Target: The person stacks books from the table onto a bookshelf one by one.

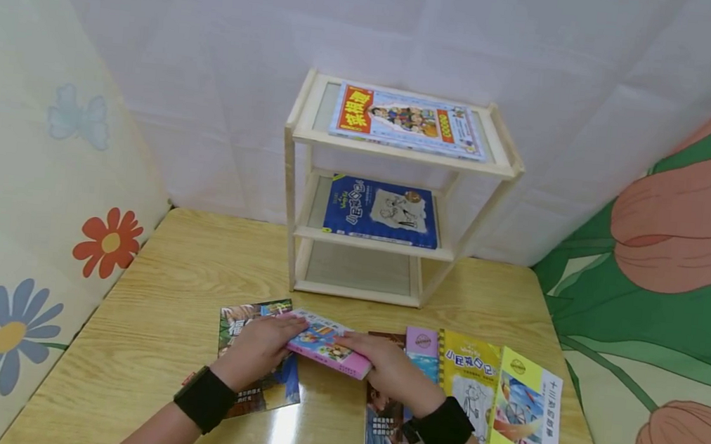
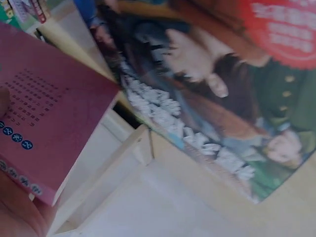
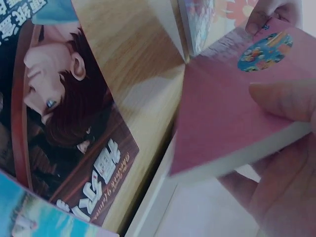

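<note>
A pink book (image 1: 330, 343) is between both hands above the front of the table. At its left end, my left hand (image 1: 262, 344) grips it; my right hand (image 1: 392, 370) pinches its right end. In the right wrist view the right thumb (image 3: 281, 98) lies on the pink cover, fingers beneath. The left wrist view shows the book's back cover (image 2: 54, 94) and part of the left hand (image 2: 19, 210) along the spine. Below the left hand lies a dark illustrated book (image 1: 271, 391), partly hidden. Beside the right hand is another dark-covered book (image 1: 384, 422).
A pale wooden rack (image 1: 355, 292) stands at the back, with a light blue comic book (image 1: 409, 121) on top and a dark blue book (image 1: 382, 210) on its middle shelf. Right on the table lie a yellow book (image 1: 469, 373) and a yellow-and-white book (image 1: 528, 420).
</note>
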Motion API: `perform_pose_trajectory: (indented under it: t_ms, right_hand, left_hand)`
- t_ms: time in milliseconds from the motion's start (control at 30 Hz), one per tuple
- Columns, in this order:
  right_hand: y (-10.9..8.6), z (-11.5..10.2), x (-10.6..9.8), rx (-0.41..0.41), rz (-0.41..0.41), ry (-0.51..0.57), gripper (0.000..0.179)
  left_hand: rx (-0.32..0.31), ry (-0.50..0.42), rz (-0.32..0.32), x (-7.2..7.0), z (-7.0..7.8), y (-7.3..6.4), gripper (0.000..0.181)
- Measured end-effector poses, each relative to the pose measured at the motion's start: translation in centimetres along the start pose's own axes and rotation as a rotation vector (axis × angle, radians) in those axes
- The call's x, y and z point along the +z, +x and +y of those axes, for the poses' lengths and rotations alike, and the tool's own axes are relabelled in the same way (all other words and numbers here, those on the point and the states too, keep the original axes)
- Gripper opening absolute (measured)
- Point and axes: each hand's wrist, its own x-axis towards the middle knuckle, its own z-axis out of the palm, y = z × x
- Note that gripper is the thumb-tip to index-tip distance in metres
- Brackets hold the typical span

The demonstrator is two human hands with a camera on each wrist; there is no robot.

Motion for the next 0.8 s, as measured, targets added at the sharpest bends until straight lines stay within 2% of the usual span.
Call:
perform_pose_trajectory:
  t_ms: [67, 233, 267, 367, 500, 633, 800]
  right_hand:
    - [-0.2, 0.1, -0.1, 0.008, 0.015, -0.029, 0.074]
    - [-0.5, 0.0, -0.5, -0.019, 0.024, -0.127, 0.048]
    - [-0.6, 0.0, -0.6, -0.021, 0.019, -0.141, 0.048]
    - [-0.9, -0.3, -1.2, -0.002, -0.043, -0.097, 0.055]
    - [-1.1, -0.9, -1.7, 0.099, -0.141, 0.009, 0.068]
    - [-0.9, -1.5, -1.5, 0.161, -0.120, -0.075, 0.058]
    - [-0.5, -1.7, -1.2, 0.143, -0.028, -0.294, 0.041]
  left_hand:
    - [-0.005, 0.024, 0.003, -0.2, 0.3, 0.2, 0.041]
    - [-0.007, 0.077, -0.002, -0.5, 1.2, 0.7, 0.037]
    - [-0.010, 0.086, -0.006, -0.6, 1.4, 0.8, 0.036]
    - [-0.008, 0.108, -0.002, -0.9, 2.0, 1.1, 0.034]
    - [0.022, 0.157, 0.044, -1.0, 2.7, 1.4, 0.030]
    - [0.061, 0.163, 0.119, -0.8, 3.1, 1.6, 0.025]
    - [0.072, 0.142, 0.161, -0.7, 3.7, 2.1, 0.021]
